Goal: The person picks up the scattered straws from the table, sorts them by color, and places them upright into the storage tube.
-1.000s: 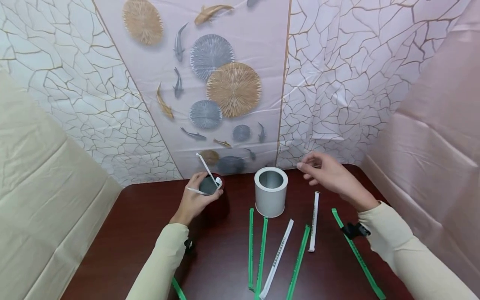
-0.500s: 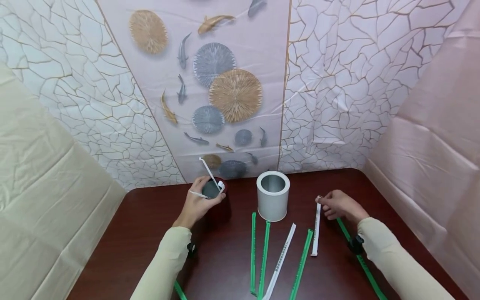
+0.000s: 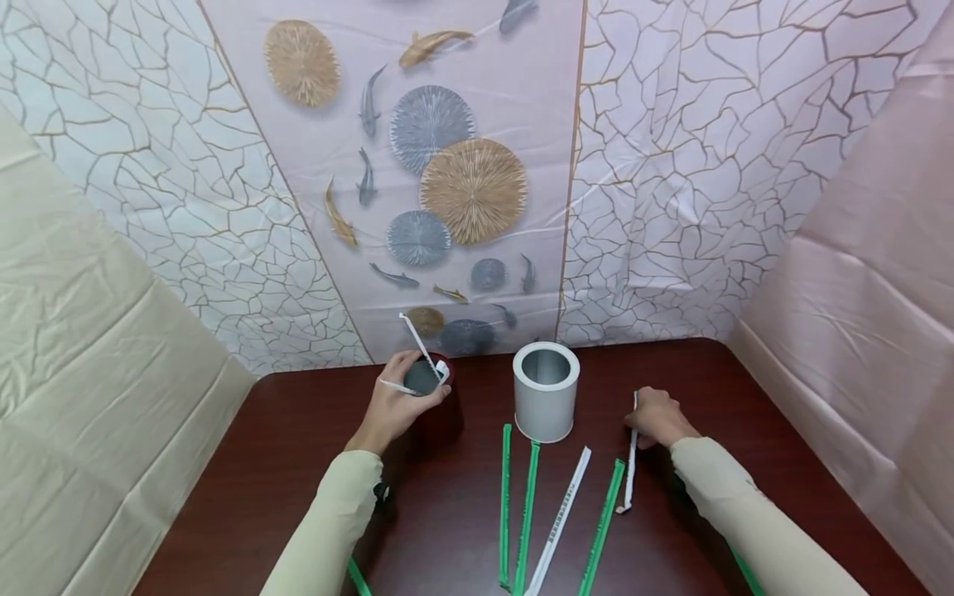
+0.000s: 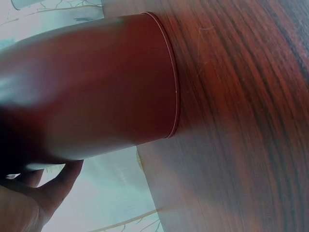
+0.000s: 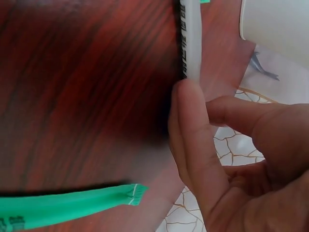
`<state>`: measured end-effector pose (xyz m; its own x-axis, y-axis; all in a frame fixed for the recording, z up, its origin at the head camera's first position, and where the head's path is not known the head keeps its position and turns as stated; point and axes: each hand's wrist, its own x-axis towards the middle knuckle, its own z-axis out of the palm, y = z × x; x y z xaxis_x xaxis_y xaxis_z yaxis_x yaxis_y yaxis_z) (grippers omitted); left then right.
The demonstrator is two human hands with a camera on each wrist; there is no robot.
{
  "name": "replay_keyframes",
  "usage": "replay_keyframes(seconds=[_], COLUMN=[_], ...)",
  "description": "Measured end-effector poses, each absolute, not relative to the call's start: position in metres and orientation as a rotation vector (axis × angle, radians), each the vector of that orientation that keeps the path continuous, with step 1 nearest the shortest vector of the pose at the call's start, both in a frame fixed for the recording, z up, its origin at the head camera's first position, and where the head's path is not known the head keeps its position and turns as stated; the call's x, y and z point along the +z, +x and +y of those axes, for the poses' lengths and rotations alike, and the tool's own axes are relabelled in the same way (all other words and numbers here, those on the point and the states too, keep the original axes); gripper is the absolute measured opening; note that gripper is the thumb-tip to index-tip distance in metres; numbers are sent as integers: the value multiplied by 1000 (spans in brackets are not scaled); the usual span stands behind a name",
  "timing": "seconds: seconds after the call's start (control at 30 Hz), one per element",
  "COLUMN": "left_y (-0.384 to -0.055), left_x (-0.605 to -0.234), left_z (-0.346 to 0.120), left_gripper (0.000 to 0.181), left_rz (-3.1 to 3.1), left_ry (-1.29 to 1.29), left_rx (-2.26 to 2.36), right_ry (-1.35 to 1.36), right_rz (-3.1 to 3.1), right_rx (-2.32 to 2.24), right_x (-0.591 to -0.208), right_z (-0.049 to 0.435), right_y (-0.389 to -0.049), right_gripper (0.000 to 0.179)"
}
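Observation:
My left hand (image 3: 401, 401) grips the dark red canister (image 4: 106, 82) around its rim, fingers on the far side and thumb on the near side. Several white wrapped straws (image 3: 421, 338) stand in that canister, one leaning up toward the wall and another lying across the rim by the hand. Over on the right, my right hand (image 3: 657, 418) pinches a white wrapped straw (image 5: 192, 38) near its far end between thumb and fingers. The straw's near end (image 3: 628, 487) reaches toward me, low over the table. A green wrapped straw (image 5: 72, 209) lies beside this hand.
A white canister (image 3: 545, 412) stands upright between the hands, its grey inside showing. In front of it lie green straws (image 3: 504, 513) and another white straw (image 3: 561, 517). A green straw (image 3: 358, 578) shows by the left sleeve. Patterned cloth (image 3: 477, 108) hangs behind the table.
My right hand has come down from above the table's right side onto the white straw and now pinches it; the straw has shifted slightly. The left hand stays on the red canister.

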<state>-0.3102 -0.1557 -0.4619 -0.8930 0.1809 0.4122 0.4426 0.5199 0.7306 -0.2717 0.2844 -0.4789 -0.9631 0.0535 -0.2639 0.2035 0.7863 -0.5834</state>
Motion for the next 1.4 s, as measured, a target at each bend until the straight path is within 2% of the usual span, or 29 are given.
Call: replay_keyframes(seconds=[0.3, 0.5, 0.67, 1.07, 1.4], left_y=[-307, -307, -310, -312, -315], left_x=[-463, -466, -465, -463, -462], left_z=[-155, -155, -157, -158, -156], left_gripper=[75, 75, 74, 73, 70], left_rz=[-2467, -2474, -2475, -2480, -2475], left_ry=[-524, -530, -520, -531, -533], left_rx=[-1305, -1296, -1262, -1242, -1251], right_ry=[276, 256, 92, -260, -687], right_rz=[2719, 2792, 2910, 2959, 2842], right_rx=[-985, -921, -997, -1506, -1960], right_x=[-466, -410, -357, -273, -250], right_z=[292, 296, 287, 214, 135], right_y=[-270, -266, -262, -232, -220], right_gripper=[18, 23, 23, 27, 18])
